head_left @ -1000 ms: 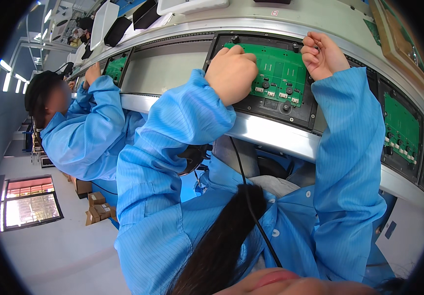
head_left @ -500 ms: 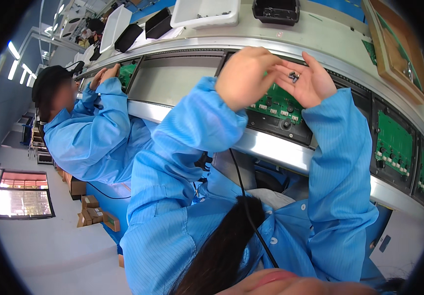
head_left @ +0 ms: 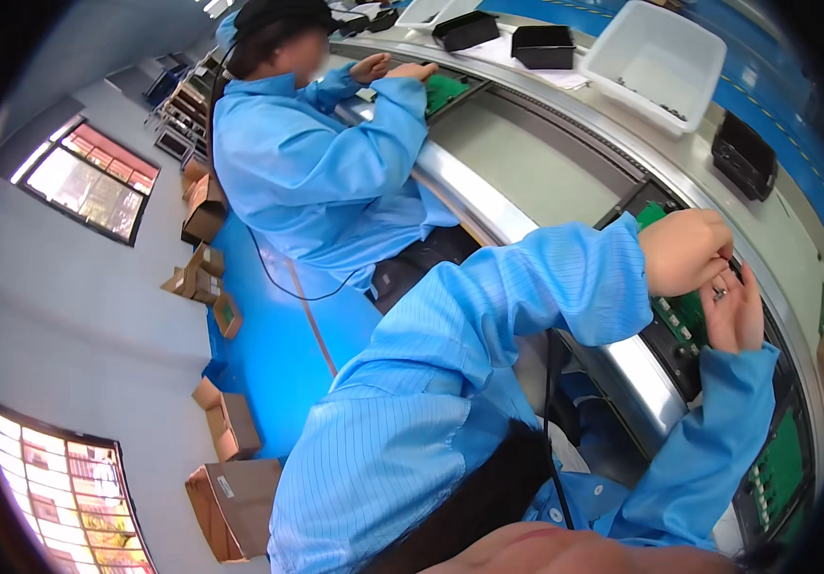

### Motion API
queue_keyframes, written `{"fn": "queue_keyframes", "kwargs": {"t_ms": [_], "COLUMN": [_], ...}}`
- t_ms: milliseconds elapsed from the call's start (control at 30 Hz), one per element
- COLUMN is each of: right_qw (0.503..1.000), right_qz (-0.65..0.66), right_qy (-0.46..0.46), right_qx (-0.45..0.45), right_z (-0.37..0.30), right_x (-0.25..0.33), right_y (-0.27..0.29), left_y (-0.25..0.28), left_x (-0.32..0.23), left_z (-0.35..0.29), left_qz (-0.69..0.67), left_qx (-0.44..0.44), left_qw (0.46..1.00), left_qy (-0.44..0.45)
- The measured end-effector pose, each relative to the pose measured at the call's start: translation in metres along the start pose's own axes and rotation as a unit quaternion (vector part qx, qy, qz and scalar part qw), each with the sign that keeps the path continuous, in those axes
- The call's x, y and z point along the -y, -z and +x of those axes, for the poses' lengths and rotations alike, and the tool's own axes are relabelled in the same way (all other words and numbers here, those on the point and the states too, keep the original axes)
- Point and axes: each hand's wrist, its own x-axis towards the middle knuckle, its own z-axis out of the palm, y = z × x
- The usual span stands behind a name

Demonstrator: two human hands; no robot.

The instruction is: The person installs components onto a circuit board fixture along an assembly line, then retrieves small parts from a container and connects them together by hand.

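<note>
My left hand [head_left: 687,253] is closed, its fingertips pinched together at the fingers of my right hand. Whether a part sits in that pinch is hidden. Cupped palm up, my right hand [head_left: 735,311] holds a few small dark components [head_left: 719,295]. Both hands are above a green circuit board [head_left: 689,314] set in a black carrier frame [head_left: 665,346]; they cover much of it. White connectors line the visible edge of the board. Another green board [head_left: 777,467] lies in the line to the right, partly behind my right sleeve.
A co-worker [head_left: 321,172] in a blue coat handles a green board [head_left: 445,93] at the left. Beyond the metal rail stand a white bin [head_left: 613,81] with small dark parts and black trays [head_left: 543,48], [head_left: 745,158]. Cardboard boxes [head_left: 240,502] sit along the wall.
The view has swung left, so the co-worker and boxes show more. My right palm, spread flatter before, is now more cupped and turned, with my left fingertips against its fingers.
</note>
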Motion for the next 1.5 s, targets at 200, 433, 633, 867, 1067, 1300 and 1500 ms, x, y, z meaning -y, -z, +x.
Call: {"fn": "queue_keyframes", "kwargs": {"t_ms": [200, 433, 633, 867, 1067, 1300, 1500], "right_qw": [0.998, 0.989, 0.996, 0.995, 0.995, 0.99, 0.986], "right_qz": [-0.002, 0.017, 0.042, 0.057, 0.05, 0.075, 0.103], "right_qy": [0.025, 0.111, 0.077, 0.055, 0.066, 0.077, 0.096], "right_qx": [-0.064, -0.094, -0.031, -0.061, -0.06, -0.089, -0.093], "right_z": [0.001, -0.007, 0.002, 0.002, -0.001, -0.001, -0.027], "right_x": [0.014, 0.042, 0.04, 0.039, 0.044, 0.047, 0.059], "right_y": [-0.01, 0.017, 0.044, 0.027, 0.035, 0.047, 0.051], "left_y": [0.025, 0.035, 0.049, 0.047, 0.053, 0.053, 0.06], "left_x": [0.036, 0.119, 0.131, 0.125, 0.108, 0.102, 0.096], "left_z": [-0.025, -0.045, -0.056, -0.06, -0.062, -0.071, -0.074], "left_qz": [-0.033, -0.141, -0.185, -0.178, -0.083, 0.146, 0.19], "left_qx": [-0.092, -0.213, -0.244, -0.059, 0.106, 0.085, 0.075], "left_qw": [0.994, 0.936, 0.901, 0.944, 0.976, 0.985, 0.979], "left_qy": [0.045, 0.244, 0.306, 0.271, 0.17, 0.023, 0.025]}}
